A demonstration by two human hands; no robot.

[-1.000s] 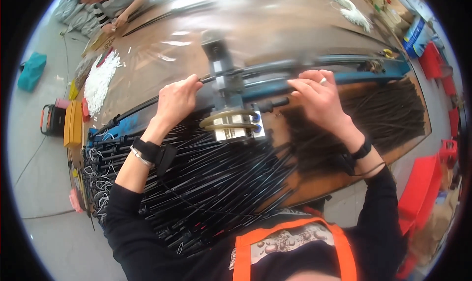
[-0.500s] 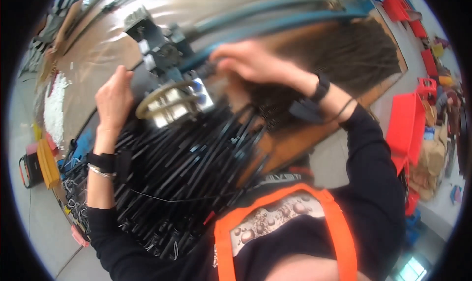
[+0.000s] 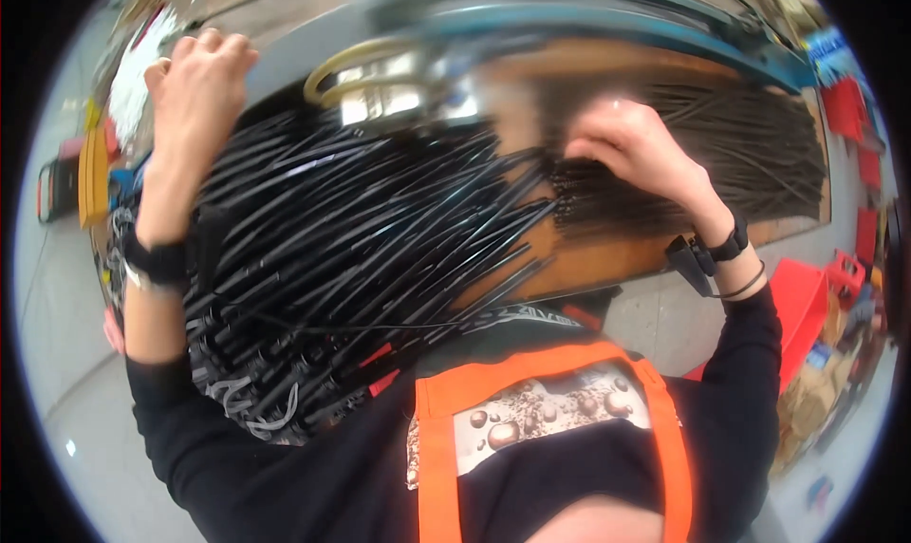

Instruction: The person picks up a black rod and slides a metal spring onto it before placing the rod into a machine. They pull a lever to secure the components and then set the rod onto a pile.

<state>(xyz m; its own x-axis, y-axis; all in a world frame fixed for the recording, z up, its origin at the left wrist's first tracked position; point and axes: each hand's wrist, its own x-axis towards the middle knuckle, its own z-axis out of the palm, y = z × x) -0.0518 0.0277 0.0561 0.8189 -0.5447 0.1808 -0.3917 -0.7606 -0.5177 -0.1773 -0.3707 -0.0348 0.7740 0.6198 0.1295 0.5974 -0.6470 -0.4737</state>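
My left hand (image 3: 201,87) is raised at the upper left, fingers curled into the palm; whatever it may hold is hidden. Past its right side stands a blurred metal machine (image 3: 408,97) with a looped yellowish hose (image 3: 332,73). My right hand (image 3: 634,140) hovers by the near-left end of a pile of thin dark rods (image 3: 750,149). Its fingers are curled and partly smeared, and I cannot make out anything between them. A heap of glossy black rods (image 3: 351,211) spreads between my arms, in front of the machine.
Blue rails (image 3: 617,21) run across behind the machine. White pieces (image 3: 138,78) lie at the far left, near a yellow box (image 3: 93,177). Red bins (image 3: 792,301) stand on the floor to the right. A brown table edge (image 3: 607,270) shows below the thin rods.
My right hand has left the machine and moved right to the thin rods. My left hand has come away from the machine's left side. The view has shifted, putting the machine higher in the picture.
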